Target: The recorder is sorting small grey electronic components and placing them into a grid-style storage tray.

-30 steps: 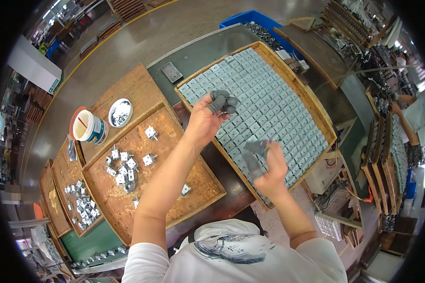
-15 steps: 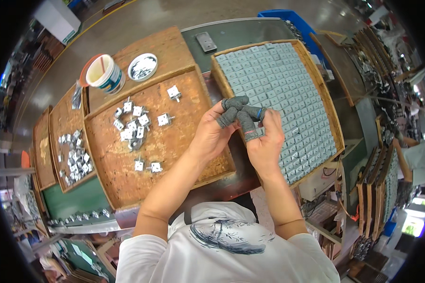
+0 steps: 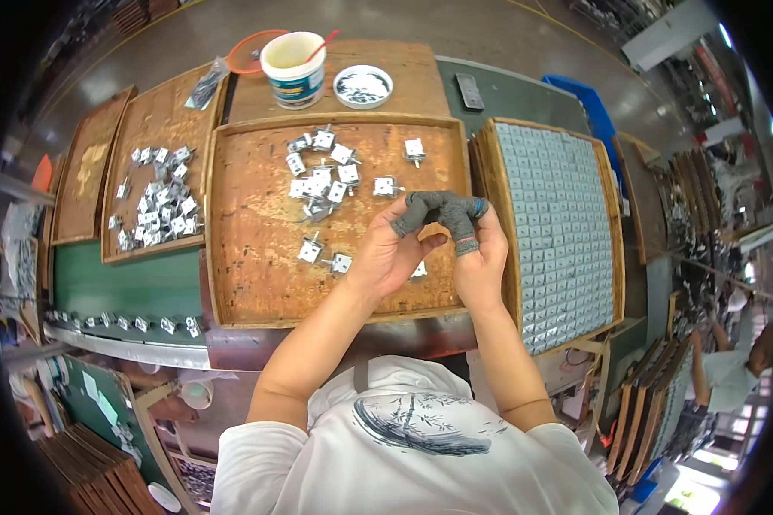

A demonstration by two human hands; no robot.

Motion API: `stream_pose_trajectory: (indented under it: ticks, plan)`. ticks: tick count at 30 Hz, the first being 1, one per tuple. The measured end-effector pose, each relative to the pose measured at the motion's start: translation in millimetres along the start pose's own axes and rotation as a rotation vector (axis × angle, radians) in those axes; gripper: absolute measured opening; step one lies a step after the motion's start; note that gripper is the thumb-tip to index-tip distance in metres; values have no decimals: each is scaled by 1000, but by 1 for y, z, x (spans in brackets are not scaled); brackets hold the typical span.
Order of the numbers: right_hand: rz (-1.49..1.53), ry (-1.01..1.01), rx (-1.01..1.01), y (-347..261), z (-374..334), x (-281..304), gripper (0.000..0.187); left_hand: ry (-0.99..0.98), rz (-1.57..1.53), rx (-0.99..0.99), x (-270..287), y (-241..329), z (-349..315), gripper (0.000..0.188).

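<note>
My left hand (image 3: 386,253) and right hand (image 3: 481,257) meet at the fingertips (image 3: 461,227) near the right edge of the tray (image 3: 465,159), any pinched item indiscernible; one part (image 3: 384,186) lies just beyond the nearer left hand, shaft toward that edge.

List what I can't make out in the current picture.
Head view:
anything held between left hand and right hand: hidden by grey finger covers;
bottom of the white bucket: hidden by its wall;
pieces in the white dish: too small;
what the co-worker handles at right: too small, blurred.
</note>
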State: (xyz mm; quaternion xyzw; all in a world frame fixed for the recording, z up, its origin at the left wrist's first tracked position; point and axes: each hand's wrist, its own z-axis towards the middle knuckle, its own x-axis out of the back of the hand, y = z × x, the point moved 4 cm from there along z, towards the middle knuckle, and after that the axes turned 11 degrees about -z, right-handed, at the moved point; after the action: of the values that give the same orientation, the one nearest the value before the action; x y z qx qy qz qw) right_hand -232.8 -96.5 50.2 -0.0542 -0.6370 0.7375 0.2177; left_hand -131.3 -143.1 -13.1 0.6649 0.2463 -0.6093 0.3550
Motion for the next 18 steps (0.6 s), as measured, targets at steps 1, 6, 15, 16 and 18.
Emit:
stream_pose_trajectory:
  ticks: [1, 6, 15, 16, 18]
  plan:
    - [-5, -25, 11, 2, 5, -9, 10, 13, -31, -25, 5, 10, -6, 30]
    - [-363, -47, 60, 37, 69, -36, 14, 105, 6, -144, 38, 55, -40, 28]
    - [-961, -92, 127, 121, 247, -112, 26, 319, -184, -174, 87, 86, -97, 27]
    - [-1012, -105, 93, 126, 259, -121, 28, 319, -187, -184, 89, 87, -99, 27]
    - [-1051, -103, 73, 136, 277, -137, 29, 259, -124, -182, 87, 88, -104, 28]
